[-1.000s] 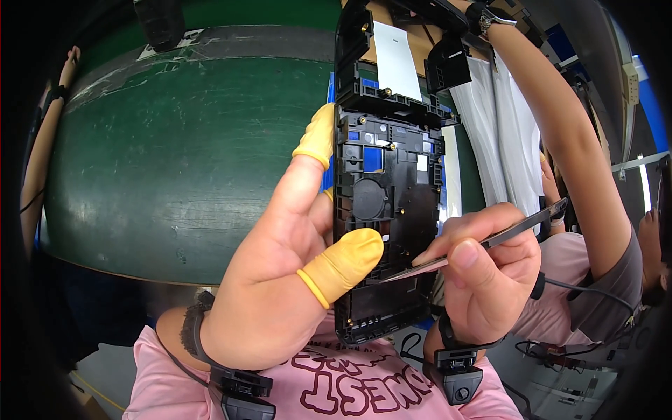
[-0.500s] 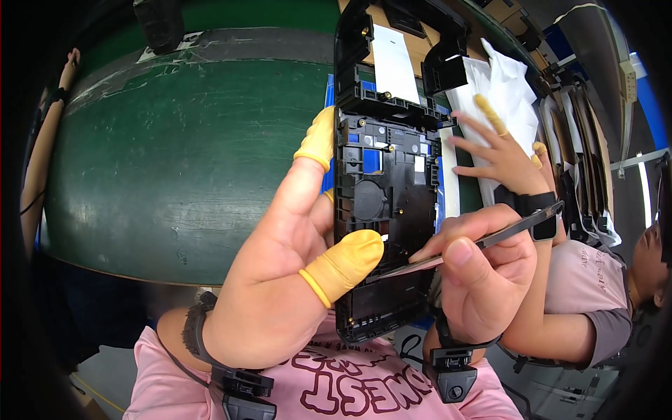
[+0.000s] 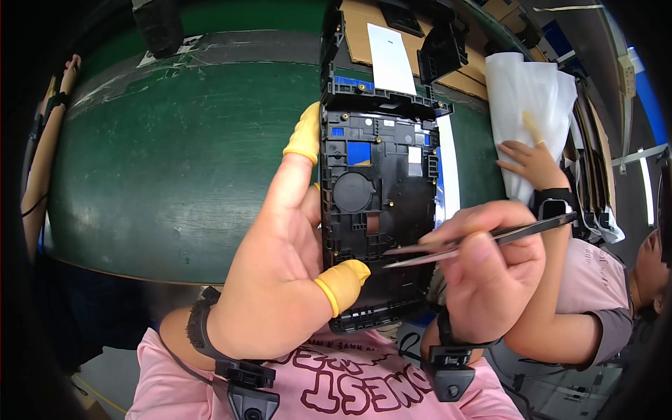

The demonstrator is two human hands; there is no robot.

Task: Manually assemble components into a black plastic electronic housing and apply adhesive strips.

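Note:
A black plastic housing (image 3: pixel 406 189), ribbed inside and dotted with small brass inserts, stands lengthwise in front of me. My left hand (image 3: pixel 273 280) grips its left edge, with yellow finger cots on the thumb and a finger; the thumb presses on the lower inner face. In my right hand (image 3: pixel 497 266) is a pair of dark tweezers (image 3: pixel 490 241), held between thumb and fingers. The tips are parted, over the lower part of the housing near my left thumb. Whether they touch it I cannot tell, and nothing shows between them.
The green work table (image 3: pixel 161 168) stretches left. Cardboard (image 3: pixel 357 35) and a white paper (image 3: pixel 392 59) lie beyond the housing's far end. At right, a co-worker's hand (image 3: pixel 535 164) touches white wrapping sheets (image 3: pixel 521 84), beside upright dividers (image 3: pixel 595 168). Another person's arm (image 3: pixel 42 161) shows far left.
The tweezers have lifted off the housing a little and their tips have spread. The housing has shifted slightly left and tilted. The co-worker's hand and the white sheets have moved right.

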